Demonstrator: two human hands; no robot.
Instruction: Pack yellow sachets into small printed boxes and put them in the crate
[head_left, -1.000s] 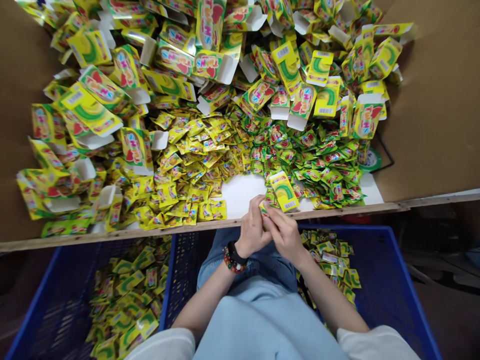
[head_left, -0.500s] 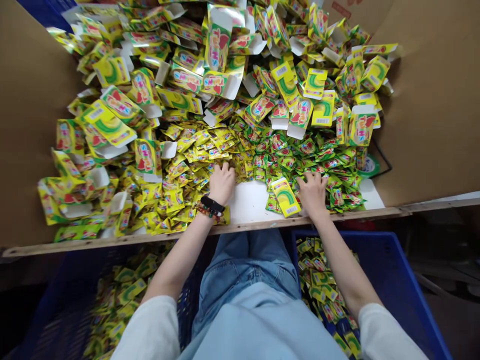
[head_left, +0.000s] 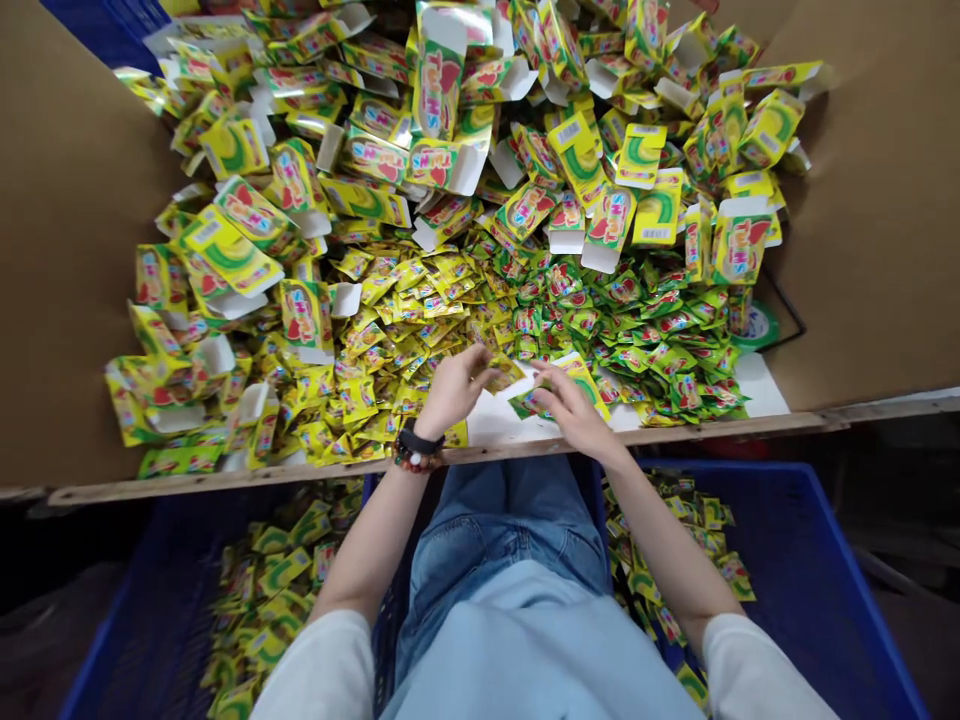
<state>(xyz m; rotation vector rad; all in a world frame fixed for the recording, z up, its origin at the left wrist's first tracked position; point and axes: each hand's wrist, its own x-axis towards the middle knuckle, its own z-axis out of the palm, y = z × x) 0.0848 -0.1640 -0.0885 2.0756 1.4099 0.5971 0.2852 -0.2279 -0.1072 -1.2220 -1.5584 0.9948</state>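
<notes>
My left hand point(head_left: 456, 388), with a dark wristband and beads at the wrist, pinches a yellow sachet point(head_left: 505, 373) above the white board point(head_left: 495, 420). Facing it, my right hand point(head_left: 576, 408) has its fingers closed on a green sachet point(head_left: 523, 404), partly hidden behind the fingertips. A small yellow carton point(head_left: 583, 376) lies just behind my right hand, which covers part of it. Loose yellow sachets point(head_left: 409, 300) are heaped beyond and left of my left hand. Green sachets point(head_left: 660, 335) are piled to the right.
Open printed cartons point(head_left: 375, 155) are heaped at the back and left. Brown cardboard walls point(head_left: 892, 200) flank the work surface, and a wooden strip point(head_left: 675, 434) edges its front. Below stand blue crates point(head_left: 810, 560) holding filled-looking cartons point(head_left: 281, 570).
Both hands have left the sachet piles and come toward each other over the white board. A yellow sachet now shows in the left hand, a green one in the right. The view shifted slightly.
</notes>
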